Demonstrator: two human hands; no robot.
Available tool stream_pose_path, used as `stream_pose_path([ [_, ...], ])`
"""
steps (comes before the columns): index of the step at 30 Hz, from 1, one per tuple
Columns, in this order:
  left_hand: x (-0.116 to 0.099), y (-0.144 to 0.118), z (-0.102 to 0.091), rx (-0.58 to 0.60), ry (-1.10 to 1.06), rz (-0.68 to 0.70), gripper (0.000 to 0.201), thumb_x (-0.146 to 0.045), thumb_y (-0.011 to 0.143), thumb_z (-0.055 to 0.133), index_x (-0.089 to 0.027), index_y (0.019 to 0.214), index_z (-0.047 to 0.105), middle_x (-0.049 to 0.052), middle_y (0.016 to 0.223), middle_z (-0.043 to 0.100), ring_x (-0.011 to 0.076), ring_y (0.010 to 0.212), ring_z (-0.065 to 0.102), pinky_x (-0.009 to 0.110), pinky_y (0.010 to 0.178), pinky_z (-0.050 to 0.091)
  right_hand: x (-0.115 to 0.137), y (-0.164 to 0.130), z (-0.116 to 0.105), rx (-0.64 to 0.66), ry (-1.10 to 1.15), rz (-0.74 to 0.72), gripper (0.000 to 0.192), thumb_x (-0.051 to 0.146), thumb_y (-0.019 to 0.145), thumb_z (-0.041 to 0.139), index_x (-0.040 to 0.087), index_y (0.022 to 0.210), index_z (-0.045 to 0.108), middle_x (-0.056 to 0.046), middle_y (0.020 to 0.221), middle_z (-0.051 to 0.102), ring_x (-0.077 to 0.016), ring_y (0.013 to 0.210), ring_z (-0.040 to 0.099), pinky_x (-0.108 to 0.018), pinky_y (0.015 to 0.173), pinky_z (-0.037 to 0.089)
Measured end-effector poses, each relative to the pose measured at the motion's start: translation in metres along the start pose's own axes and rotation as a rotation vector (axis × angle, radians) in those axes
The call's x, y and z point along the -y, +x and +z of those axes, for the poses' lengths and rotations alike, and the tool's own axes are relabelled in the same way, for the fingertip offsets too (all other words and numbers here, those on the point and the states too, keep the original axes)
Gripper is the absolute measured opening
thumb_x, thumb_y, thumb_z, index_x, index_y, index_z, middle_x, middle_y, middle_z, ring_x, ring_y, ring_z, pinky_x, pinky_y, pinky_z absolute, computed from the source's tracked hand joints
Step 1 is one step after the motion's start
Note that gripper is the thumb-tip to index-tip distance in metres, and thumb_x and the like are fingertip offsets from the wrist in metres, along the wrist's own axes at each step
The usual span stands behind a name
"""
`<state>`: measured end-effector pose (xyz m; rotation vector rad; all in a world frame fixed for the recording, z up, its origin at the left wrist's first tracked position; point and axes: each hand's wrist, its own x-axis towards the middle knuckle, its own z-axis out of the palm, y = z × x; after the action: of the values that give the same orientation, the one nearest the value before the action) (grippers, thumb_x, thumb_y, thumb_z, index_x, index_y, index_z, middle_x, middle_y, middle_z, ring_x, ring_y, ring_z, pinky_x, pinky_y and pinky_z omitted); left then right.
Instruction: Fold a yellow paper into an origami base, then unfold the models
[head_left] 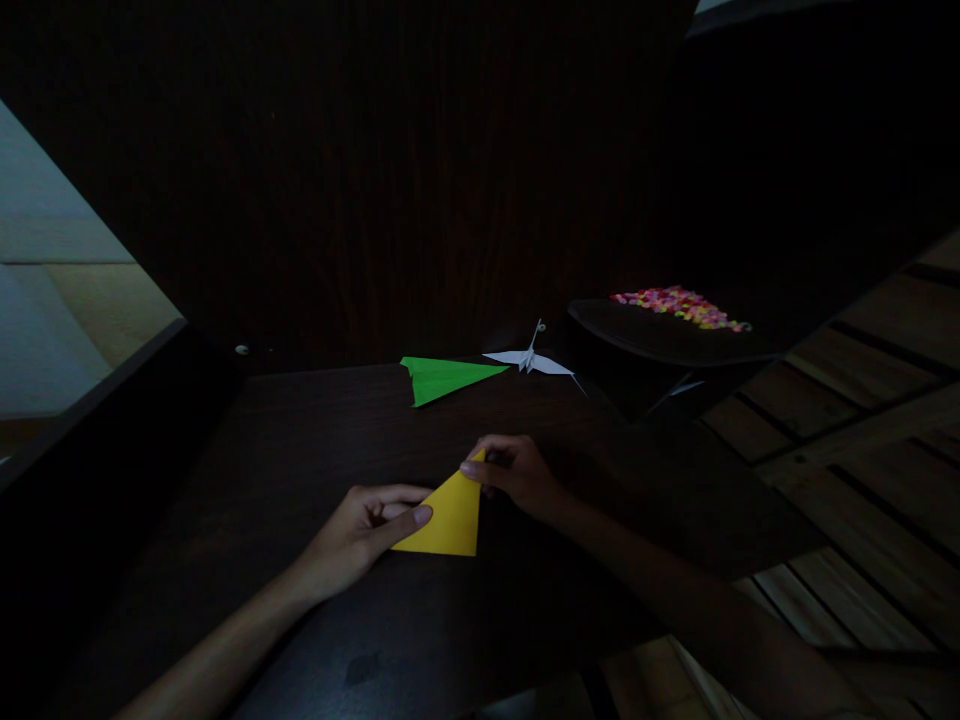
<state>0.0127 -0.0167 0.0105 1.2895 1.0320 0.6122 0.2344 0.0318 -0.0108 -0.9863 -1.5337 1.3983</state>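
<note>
Yellow paper triangle (pixel 448 520) lies flat on worktop (pixel 300 450) between both hands, apex far-right; left hand (pixel 367 530) presses its left edge, right hand (pixel 514 475) pinches the apex.

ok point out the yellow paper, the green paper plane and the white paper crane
yellow paper (pixel 450 520), head view, middle of the folded triangle
green paper plane (pixel 442 378), head view, centre of its wing
white paper crane (pixel 529 359), head view, the body between its wings
</note>
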Motion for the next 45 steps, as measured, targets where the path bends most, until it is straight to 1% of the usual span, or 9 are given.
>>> stream_pose_path([
  [5,0.0038,0.0008,0.0009,0.009,0.101,0.029,0.034,-0.047,0.082,0.064,-0.017,0.093,0.076,0.003,0.079,0.074,0.016,0.068,0.064,0.023,0.058,0.046,0.0014,-0.0022,0.0067,0.057,-0.001,0.044,0.025,0.04,0.069,0.077,0.016,0.069,0.068,0.003,0.054,0.06,-0.0087,0.044,0.051,-0.02,0.043,0.038],
  [8,0.0052,0.0015,0.0,-0.008,0.156,0.043,0.034,-0.047,0.082,0.063,-0.016,0.084,0.076,0.002,0.072,0.071,0.0139,0.062,0.059,0.022,0.056,0.043,0.0014,-0.0024,0.0076,0.075,-0.031,0.039,0.027,0.042,0.074,0.072,0.016,0.067,0.067,0.002,0.053,0.059,-0.0088,0.045,0.051,-0.02,0.044,0.039],
  [13,0.0055,0.0015,-0.0013,-0.003,0.181,0.046,0.035,-0.047,0.082,0.063,-0.015,0.082,0.076,0.002,0.071,0.068,0.0134,0.062,0.055,0.023,0.056,0.041,0.0009,-0.0027,0.0044,0.097,-0.096,-0.005,0.04,0.049,0.083,0.062,0.017,0.059,0.063,0.003,0.049,0.056,-0.0091,0.045,0.051,-0.021,0.048,0.04],
  [20,0.007,-0.0003,-0.0002,0.018,0.165,0.027,0.035,-0.047,0.082,0.064,-0.014,0.08,0.076,0.0,0.061,0.062,0.0105,0.053,0.048,0.021,0.048,0.035,0.0023,-0.0042,0.0048,0.111,-0.084,-0.037,0.046,0.054,0.082,0.061,0.017,0.056,0.062,0.002,0.048,0.056,-0.0095,0.045,0.052,-0.021,0.047,0.041],
  [24,0.0056,-0.0007,0.0012,-0.031,0.166,0.065,0.033,-0.046,0.082,0.064,-0.015,0.079,0.076,0.001,0.067,0.067,0.0125,0.058,0.054,0.021,0.053,0.04,0.0018,-0.0028,0.0068,0.078,0.004,0.007,0.038,0.053,0.077,0.067,0.017,0.066,0.067,0.001,0.055,0.06,-0.0094,0.046,0.053,-0.021,0.046,0.042],
  [27,0.0053,0.0,0.0012,-0.055,0.138,0.065,0.033,-0.046,0.083,0.063,-0.016,0.08,0.076,0.002,0.072,0.071,0.0149,0.063,0.06,0.022,0.055,0.044,0.0005,-0.002,0.0069,0.119,0.052,0.071,0.034,0.05,0.073,0.072,0.016,0.075,0.069,0.001,0.061,0.063,-0.009,0.047,0.054,-0.021,0.046,0.043],
  [32,0.0073,0.0024,-0.0004,-0.088,0.086,0.088,0.029,-0.044,0.084,0.064,-0.018,0.089,0.076,0.004,0.084,0.076,0.019,0.075,0.067,0.026,0.065,0.051,-0.0009,-0.0033,0.0073,0.2,0.022,0.107,0.028,0.041,0.073,0.073,0.016,0.066,0.064,0.002,0.057,0.061,-0.0091,0.049,0.054,-0.02,0.048,0.043],
  [37,0.0058,0.0041,0.0001,-0.089,0.078,0.07,0.033,-0.045,0.082,0.065,-0.019,0.099,0.076,0.004,0.086,0.077,0.0215,0.079,0.07,0.028,0.067,0.053,0.0009,-0.0025,0.0071,0.129,-0.04,0.05,0.03,0.041,0.077,0.07,0.017,0.061,0.061,0.004,0.051,0.056,-0.0089,0.046,0.051,-0.02,0.047,0.041],
  [45,0.0053,0.0042,-0.0002,-0.073,0.037,0.06,0.029,-0.043,0.081,0.067,-0.017,0.089,0.077,0.006,0.079,0.077,0.0189,0.071,0.07,0.027,0.067,0.054,-0.0003,0.0017,0.0002,0.004,-0.085,-0.001,0.031,0.042,0.079,0.066,0.018,0.061,0.059,0.004,0.053,0.052,-0.0098,0.048,0.047,-0.022,0.047,0.036],
])
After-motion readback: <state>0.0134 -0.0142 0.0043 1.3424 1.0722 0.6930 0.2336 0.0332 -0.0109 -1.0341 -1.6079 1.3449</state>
